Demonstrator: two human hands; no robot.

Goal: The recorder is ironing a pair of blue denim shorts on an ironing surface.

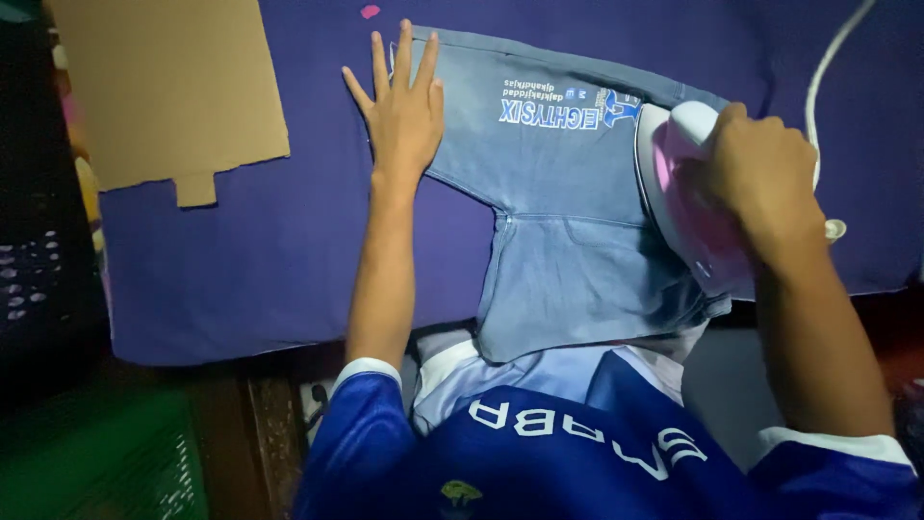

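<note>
A light blue garment (563, 221) with a printed patch lies spread on a purple cloth (260, 260). My left hand (402, 106) rests flat on the garment's left edge, fingers spread, holding nothing. My right hand (760, 173) grips the handle of a white and pink clothes iron (679, 207), which sits on the right part of the garment. The iron's sole is hidden against the fabric.
A piece of brown cardboard (173, 87) lies on the purple cloth at the upper left. A white cord (828, 58) runs up from the iron at the upper right. Dark crates (48, 279) stand at the left. My blue and white shirt (577, 443) fills the bottom.
</note>
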